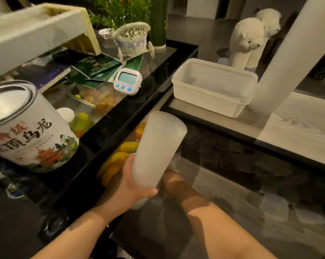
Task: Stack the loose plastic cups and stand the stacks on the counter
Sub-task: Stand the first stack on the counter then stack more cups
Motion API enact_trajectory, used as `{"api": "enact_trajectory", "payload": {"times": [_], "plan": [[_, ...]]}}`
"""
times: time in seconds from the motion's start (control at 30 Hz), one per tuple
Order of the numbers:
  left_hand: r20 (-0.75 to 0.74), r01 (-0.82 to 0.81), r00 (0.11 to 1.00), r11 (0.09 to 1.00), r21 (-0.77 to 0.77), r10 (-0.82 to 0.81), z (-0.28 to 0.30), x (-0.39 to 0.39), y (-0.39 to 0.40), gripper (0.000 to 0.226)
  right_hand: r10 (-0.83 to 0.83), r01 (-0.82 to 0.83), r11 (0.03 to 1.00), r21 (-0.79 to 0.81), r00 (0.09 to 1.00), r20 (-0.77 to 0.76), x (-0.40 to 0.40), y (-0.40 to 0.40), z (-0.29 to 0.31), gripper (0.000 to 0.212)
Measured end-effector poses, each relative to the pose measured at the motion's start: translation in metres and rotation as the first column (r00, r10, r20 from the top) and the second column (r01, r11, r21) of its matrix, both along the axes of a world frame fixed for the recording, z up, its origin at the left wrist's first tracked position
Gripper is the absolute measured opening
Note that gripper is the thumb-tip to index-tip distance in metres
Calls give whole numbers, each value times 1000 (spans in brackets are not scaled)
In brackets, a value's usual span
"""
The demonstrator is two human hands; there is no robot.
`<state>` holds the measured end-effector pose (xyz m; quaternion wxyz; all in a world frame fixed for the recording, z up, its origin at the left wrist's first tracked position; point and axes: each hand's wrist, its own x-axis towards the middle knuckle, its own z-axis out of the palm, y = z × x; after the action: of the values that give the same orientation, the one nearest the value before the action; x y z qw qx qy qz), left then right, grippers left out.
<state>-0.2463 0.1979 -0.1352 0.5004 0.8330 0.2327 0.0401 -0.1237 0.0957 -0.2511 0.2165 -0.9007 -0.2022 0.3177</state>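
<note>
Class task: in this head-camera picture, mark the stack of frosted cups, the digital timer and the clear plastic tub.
stack of frosted cups (158,148), head view, on the ribbed side wall.
digital timer (127,77), head view, on its display screen.
clear plastic tub (208,94), head view, on its near side wall.

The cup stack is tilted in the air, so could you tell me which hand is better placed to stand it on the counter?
Probably the left hand: it already grips the cup stack near its base. The right hand is mostly hidden behind the stack.
</note>
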Motion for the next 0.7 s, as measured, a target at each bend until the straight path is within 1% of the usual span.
{"api": "enact_trajectory", "payload": {"times": [0.03,0.07,0.1,0.13,0.17,0.2,0.27,0.3,0.33,0.37,0.4,0.47,0.53,0.6,0.63,0.67,0.7], "plan": [[-7,-2,1000,999,35,3,0,-2,3,107,-44,44,998,43,999,-10,-1,2,-3,37],[-23,-3,1000,998,68,4,0,-5,6,106,-88,89,995,41,996,-25,-1,4,-10,38],[-44,1,999,996,87,3,0,-6,9,103,-152,156,985,70,987,-48,2,5,-20,37],[-53,1,999,996,86,4,-2,-8,12,101,-228,240,966,96,966,-119,3,5,-19,36],[-64,-1,998,997,75,6,-4,-9,15,101,-248,263,960,95,958,-144,3,2,-17,34],[-66,-4,998,998,64,8,-8,-9,18,102,-264,276,954,119,958,-113,1,-4,-12,29],[-68,6,998,998,61,-1,-13,-8,19,104,-391,415,876,247,909,-143,-8,-22,1,19],[-72,15,997,998,54,-11,-13,-7,18,104,-449,463,835,296,886,-118,-9,-33,7,18],[-75,23,997,999,49,-19,-15,-6,18,103,-503,502,809,307,860,-81,-11,-45,15,20],[-75,33,997,999,42,-30,-16,-5,16,102,-578,577,742,342,808,-112,-12,-59,23,24],[-79,47,996,998,35,-44,-19,-4,15,103,-603,611,684,398,781,-162,-14,-74,35,29],[-81,64,995,997,51,-60,-24,0,9,107,-641,698,498,515,696,-323,-19,-100,59,38],[-64,59,996,996,66,-55,-31,1,2,108,-598,749,326,576,636,-489,-24,-124,87,36],[-44,91,995,993,77,-87,-35,3,-3,105,-537,764,213,609,612,-580,-28,-141,109,27],[-53,121,992,988,92,-116,-35,4,-6,103,-511,784,165,599,587,-628,-30,-148,120,26],[-72,144,988,983,110,-136,-34,4,-10,102,-455,794,115,597,576,-679,-31,-154,130,29],[-85,164,984,978,128,-154,-31,4,-14,102,-404,793,83,604,581,-707,-33,-160,140,38]]}}
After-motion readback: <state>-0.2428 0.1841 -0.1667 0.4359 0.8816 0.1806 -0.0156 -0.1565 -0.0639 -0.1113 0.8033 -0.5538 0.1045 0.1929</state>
